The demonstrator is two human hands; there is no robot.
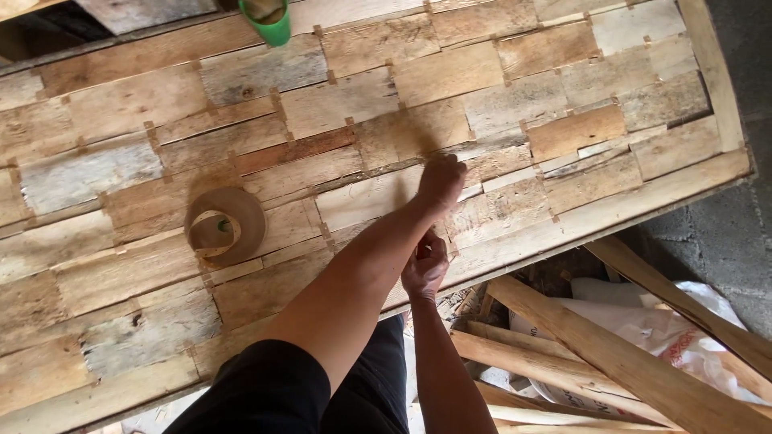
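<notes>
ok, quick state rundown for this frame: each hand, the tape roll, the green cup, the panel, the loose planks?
left hand: closed, pressing down on the panel
right hand: curled shut near the panel's front edge; contents hidden
wooden panel: lying flat, patchwork of veneer pieces
tape roll: lying flat on the panel, loose end curled inside
green cup: upright at the far edge, partly cut off
planks: piled loosely below the panel

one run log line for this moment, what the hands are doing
left hand pressed on wooden panel | right hand at panel's near edge, grip unclear | tape roll lying apart on panel
</notes>
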